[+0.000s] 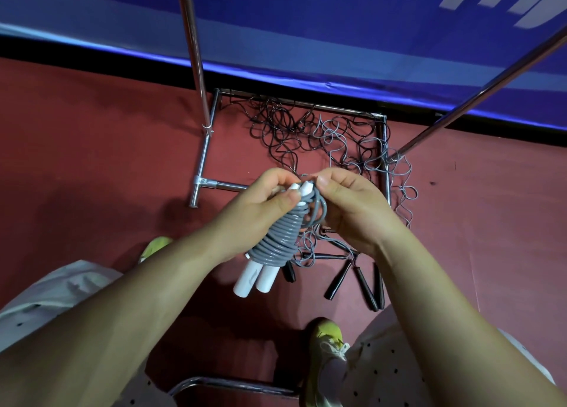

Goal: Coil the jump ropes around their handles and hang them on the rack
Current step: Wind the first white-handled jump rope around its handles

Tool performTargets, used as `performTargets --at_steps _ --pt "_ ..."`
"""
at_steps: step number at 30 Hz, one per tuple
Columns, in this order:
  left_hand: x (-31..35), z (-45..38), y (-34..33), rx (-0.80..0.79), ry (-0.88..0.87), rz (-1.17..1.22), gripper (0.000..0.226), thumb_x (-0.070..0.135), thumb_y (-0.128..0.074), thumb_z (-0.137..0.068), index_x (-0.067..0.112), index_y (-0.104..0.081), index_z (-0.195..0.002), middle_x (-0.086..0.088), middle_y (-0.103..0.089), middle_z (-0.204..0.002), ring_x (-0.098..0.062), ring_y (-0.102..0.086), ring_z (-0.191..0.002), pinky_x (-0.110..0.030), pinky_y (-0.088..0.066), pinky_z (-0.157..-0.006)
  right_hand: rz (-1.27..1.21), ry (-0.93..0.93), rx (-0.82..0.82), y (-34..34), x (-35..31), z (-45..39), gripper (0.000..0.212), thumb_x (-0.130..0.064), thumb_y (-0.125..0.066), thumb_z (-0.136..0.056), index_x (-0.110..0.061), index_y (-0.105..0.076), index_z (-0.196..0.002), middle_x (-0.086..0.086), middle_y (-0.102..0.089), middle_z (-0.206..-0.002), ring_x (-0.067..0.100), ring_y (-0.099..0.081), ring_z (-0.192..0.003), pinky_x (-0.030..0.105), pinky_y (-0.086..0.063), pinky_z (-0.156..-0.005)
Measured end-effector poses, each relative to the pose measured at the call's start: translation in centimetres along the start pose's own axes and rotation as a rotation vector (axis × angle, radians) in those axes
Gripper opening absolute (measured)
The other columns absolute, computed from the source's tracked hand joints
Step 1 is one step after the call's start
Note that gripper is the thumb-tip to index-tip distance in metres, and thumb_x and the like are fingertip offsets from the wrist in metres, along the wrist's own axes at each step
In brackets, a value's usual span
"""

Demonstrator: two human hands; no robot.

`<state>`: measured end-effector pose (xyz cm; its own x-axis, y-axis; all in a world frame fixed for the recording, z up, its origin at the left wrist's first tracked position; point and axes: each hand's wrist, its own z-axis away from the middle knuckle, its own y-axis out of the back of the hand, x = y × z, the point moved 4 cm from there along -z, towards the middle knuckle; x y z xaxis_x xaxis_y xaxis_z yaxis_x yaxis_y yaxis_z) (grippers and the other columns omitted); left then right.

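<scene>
Grey jump rope (277, 241), coiled round white handles (256, 279): left hand (260, 204) grips it while right hand (346, 204) pinches the loose end to secure it.

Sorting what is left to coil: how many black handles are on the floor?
4 visible: one short black plastic handle beside the white handles, three long ones further right. Others may be hidden.

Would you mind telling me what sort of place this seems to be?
Probably a gym or sports hall: a red sports-type floor, a blue banner along the wall, and jump ropes tangled beneath a metal rack.
</scene>
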<state>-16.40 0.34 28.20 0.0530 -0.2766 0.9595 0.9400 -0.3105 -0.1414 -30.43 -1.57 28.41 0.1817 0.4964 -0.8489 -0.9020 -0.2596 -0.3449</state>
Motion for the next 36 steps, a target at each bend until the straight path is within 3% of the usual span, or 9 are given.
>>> performTargets --at_steps 4,8,11,17,22,25,28,33,36 --pt "-0.4 0.3 0.2 0.002 0.078 0.101 0.019 0.03 -0.061 -0.082 0.016 -0.057 -0.094 0.0 -0.062 -0.082 -0.009 -0.059 -0.074 -0.025 -0.049 -0.074 0.171 -0.007 0.067 0.4 0.2 -0.1 0.033 -0.031 -0.073 -0.078 -0.007 -0.053 -0.069 0.0 -0.048 -0.048 0.012 -0.044 -0.044 0.024 -0.044 -0.05" --pt "0.4 0.4 -0.3 -0.059 0.092 0.229 0.021 0.028 -0.06 -0.088 0.01 -0.056 -0.096 -0.012 -0.062 -0.083 -0.019 -0.062 -0.067 -0.03 -0.055 -0.06 -0.065 -0.031 -0.099 0.1 0.5 0.0 0.059 -0.048 -0.088 -0.056 -0.004 -0.051 -0.075 0.0 -0.05 -0.05 0.014 -0.048 -0.047 0.025 -0.051 -0.053" --pt "0.8 0.5 -0.3 -0.08 0.12 0.274 0.023 0.028 -0.055 -0.084 0.01 -0.056 -0.098 -0.01 -0.063 -0.079 -0.018 -0.064 -0.065 -0.028 -0.056 -0.052 -0.12 0.045 -0.028 0.0 0.2 0.1 0.031 -0.033 -0.08 -0.073 -0.013 -0.058 -0.063 0.0 -0.047 -0.049 0.014 -0.045 -0.044 0.024 -0.046 -0.047" --pt "1.2 0.5 -0.8 -0.204 0.113 0.153 0.034 0.029 -0.048 -0.082 0.001 -0.049 -0.101 -0.016 -0.058 -0.078 -0.009 -0.063 -0.057 -0.021 -0.05 -0.051 -0.05 0.113 0.342 0.5 -0.2 0.1 0.044 -0.018 -0.048 -0.098 -0.017 -0.048 -0.055 -0.005 -0.033 -0.044 0.011 -0.029 -0.04 0.02 -0.032 -0.039" --pt "0.5 0.5 0.1 -0.11 0.092 0.142 0.033 0.031 -0.062 -0.084 0.003 -0.054 -0.098 -0.013 -0.058 -0.081 -0.012 -0.061 -0.067 -0.024 -0.053 -0.055 -0.079 -0.031 0.257 -0.1 -0.7 0.4 0.034 -0.043 -0.051 -0.086 -0.017 -0.06 -0.066 -0.004 -0.045 -0.056 0.01 -0.04 -0.05 0.022 -0.047 -0.049" --pt "0.7 0.8 0.8 -0.023 0.109 0.175 0.03 0.036 -0.06 -0.073 0.012 -0.06 -0.091 -0.008 -0.059 -0.075 -0.013 -0.058 -0.063 -0.026 -0.049 -0.056 -0.004 -0.219 0.212 -0.8 -0.3 1.5 0.05 -0.061 -0.037 -0.088 -0.021 -0.066 -0.081 -0.004 -0.055 -0.072 0.009 -0.049 -0.063 0.026 -0.047 -0.063" --pt "1.7 1.6 1.4 0.05 0.122 0.19 0.023 0.029 -0.048 -0.075 0.016 -0.063 -0.086 -0.006 -0.059 -0.075 -0.018 -0.056 -0.069 -0.033 -0.046 -0.062 0.036 -0.202 0.23 -2.1 -1.0 2.7 0.059 -0.059 -0.036 -0.09 -0.018 -0.073 -0.069 -0.005 -0.06 -0.068 0.009 -0.047 -0.062 0.026 -0.035 -0.064" --pt "6.8 2.9 1.3 0.094 0.022 0.019 0.014 0.014 -0.053 -0.095 0.019 -0.065 -0.088 0.002 -0.064 -0.079 -0.005 -0.059 -0.07 -0.025 -0.045 -0.071 0.098 -0.052 0.231 -5.4 -7.3 4.3 0.034 -0.048 -0.059 -0.076 -0.019 -0.069 -0.062 -0.005 -0.059 -0.065 0.009 -0.048 -0.062 0.027 -0.038 -0.068" --pt "11.5 2.4 2.0 0.061 -0.041 -0.209 0.005 0.025 -0.065 -0.088 0.025 -0.065 -0.093 0.004 -0.068 -0.091 -0.008 -0.061 -0.084 -0.033 -0.049 -0.086 0.136 0.002 0.246 -6.6 -10.9 4.1 0.027 -0.033 -0.061 -0.086 -0.008 -0.07 -0.093 0.002 -0.064 -0.076 0.012 -0.055 -0.064 0.026 -0.043 -0.068"
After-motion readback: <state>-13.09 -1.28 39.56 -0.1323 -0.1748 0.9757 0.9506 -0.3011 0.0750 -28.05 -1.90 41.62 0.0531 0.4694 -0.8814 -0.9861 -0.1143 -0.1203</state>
